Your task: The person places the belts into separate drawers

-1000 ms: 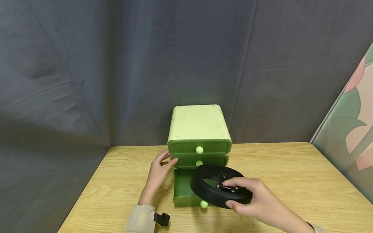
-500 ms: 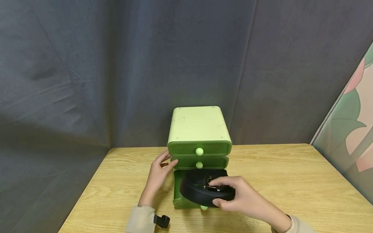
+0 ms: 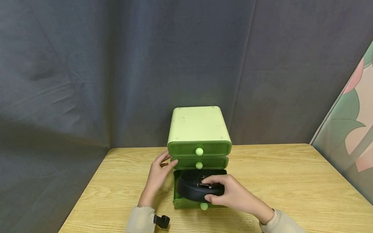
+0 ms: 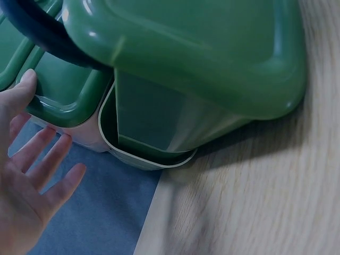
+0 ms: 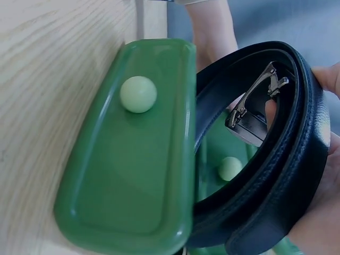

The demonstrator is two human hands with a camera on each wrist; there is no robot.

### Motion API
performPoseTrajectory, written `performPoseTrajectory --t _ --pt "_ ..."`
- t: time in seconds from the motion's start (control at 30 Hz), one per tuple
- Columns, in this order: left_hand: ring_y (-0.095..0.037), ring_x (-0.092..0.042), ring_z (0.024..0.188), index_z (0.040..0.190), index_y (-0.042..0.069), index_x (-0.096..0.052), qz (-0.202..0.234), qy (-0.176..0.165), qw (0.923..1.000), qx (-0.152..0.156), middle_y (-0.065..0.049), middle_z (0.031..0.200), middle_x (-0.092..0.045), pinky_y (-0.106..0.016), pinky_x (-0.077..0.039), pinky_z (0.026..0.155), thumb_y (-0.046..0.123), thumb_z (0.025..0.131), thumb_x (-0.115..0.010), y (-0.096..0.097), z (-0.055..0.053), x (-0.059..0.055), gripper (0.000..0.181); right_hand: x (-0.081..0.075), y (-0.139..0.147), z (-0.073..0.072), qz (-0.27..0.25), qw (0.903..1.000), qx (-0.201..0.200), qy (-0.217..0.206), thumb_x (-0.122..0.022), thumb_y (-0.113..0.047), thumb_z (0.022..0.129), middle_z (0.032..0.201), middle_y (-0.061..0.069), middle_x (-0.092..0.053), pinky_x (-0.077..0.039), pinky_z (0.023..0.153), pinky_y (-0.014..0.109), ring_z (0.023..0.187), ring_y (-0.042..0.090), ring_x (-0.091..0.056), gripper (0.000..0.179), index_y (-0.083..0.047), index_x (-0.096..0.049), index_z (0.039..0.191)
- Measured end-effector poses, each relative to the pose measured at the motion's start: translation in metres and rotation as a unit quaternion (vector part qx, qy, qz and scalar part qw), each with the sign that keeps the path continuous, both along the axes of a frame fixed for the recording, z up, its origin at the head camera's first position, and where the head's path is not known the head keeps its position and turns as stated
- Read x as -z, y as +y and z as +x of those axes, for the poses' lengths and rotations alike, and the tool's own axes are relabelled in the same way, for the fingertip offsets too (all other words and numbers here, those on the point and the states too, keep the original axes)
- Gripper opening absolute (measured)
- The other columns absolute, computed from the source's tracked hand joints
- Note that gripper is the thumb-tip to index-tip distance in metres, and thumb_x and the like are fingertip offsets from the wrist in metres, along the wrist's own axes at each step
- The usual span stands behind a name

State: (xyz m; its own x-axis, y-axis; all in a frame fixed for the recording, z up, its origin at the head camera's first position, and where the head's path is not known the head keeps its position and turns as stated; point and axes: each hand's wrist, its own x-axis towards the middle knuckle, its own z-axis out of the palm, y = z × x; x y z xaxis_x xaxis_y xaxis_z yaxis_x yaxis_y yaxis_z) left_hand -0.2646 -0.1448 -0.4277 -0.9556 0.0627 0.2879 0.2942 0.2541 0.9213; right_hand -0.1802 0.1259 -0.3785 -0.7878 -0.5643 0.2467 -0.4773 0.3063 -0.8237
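A coiled black belt (image 3: 190, 193) with a metal buckle (image 5: 249, 130) is held by my right hand (image 3: 234, 196), thumb outside the coil and fingers inside it. The coil is tilted over the pulled-out bottom drawer (image 3: 186, 203) of a small green cabinet (image 3: 201, 124), partly within its walls in the head view. My left hand (image 3: 157, 174) rests at the cabinet's left side, its thumb by the edge of the middle drawer (image 3: 185, 162). In the left wrist view, the left fingers (image 4: 58, 194) are loosely extended along that side.
The top drawer (image 3: 183, 149) is closed. A wooden table (image 3: 276, 171) carries the cabinet, with a grey curtain (image 3: 175, 58) behind. A patterned panel (image 3: 349, 113) stands at the right. A black wrist strap piece (image 3: 162, 221) sits at the left sleeve.
My right hand has carried the belt leftward, from the drawer's right front corner to over the drawer's inside. My left hand has stayed at the cabinet's side.
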Motion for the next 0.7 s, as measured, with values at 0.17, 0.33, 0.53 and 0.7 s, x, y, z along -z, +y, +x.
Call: performPoseTrajectory --t 0.17,0.33,0.53,0.7 --pt "-0.029 -0.052 0.127 0.145 0.008 -0.051 0.003 0.003 1.0 0.001 -0.012 0.148 -0.046 -0.051 -0.042 0.103 0.03 0.092 -0.073 0.0 0.0 0.0 0.061 0.009 -0.002 -0.011 0.006 0.9999 -0.002 -0.009 -0.074 -0.018 0.089 0.099 -0.001 -0.07 -0.053 0.074 0.026 0.083 0.009 -0.063 0.025 -0.011 -0.071 0.113" --pt "-0.028 -0.053 0.126 0.143 0.008 -0.053 0.004 0.006 1.0 -0.005 -0.012 0.146 -0.048 -0.049 -0.044 0.102 0.028 0.091 -0.073 0.001 0.0 0.001 0.059 0.016 -0.002 -0.02 0.01 0.9997 -0.003 -0.021 -0.074 -0.019 0.089 0.101 0.002 -0.07 -0.052 0.072 0.025 0.083 0.009 -0.062 0.029 -0.006 -0.07 0.115" --pt "-0.028 -0.054 0.125 0.142 0.007 -0.054 0.002 0.009 0.9999 -0.01 -0.012 0.146 -0.049 -0.046 -0.045 0.1 0.027 0.091 -0.074 0.001 0.0 0.001 0.059 0.022 0.0 -0.028 0.011 0.9995 -0.005 -0.028 -0.075 -0.02 0.089 0.107 0.006 -0.069 -0.052 0.075 0.026 0.089 0.01 -0.062 0.034 -0.003 -0.069 0.118" --pt "-0.029 -0.053 0.126 0.143 0.008 -0.054 0.002 0.01 0.9999 -0.009 -0.012 0.146 -0.048 -0.048 -0.044 0.101 0.029 0.091 -0.074 0.001 0.0 0.0 0.059 0.029 0.002 -0.034 0.026 0.9994 -0.02 -0.007 -0.075 -0.021 0.089 0.11 0.004 -0.069 -0.053 0.079 0.027 0.092 0.009 -0.062 0.034 -0.004 -0.069 0.118"
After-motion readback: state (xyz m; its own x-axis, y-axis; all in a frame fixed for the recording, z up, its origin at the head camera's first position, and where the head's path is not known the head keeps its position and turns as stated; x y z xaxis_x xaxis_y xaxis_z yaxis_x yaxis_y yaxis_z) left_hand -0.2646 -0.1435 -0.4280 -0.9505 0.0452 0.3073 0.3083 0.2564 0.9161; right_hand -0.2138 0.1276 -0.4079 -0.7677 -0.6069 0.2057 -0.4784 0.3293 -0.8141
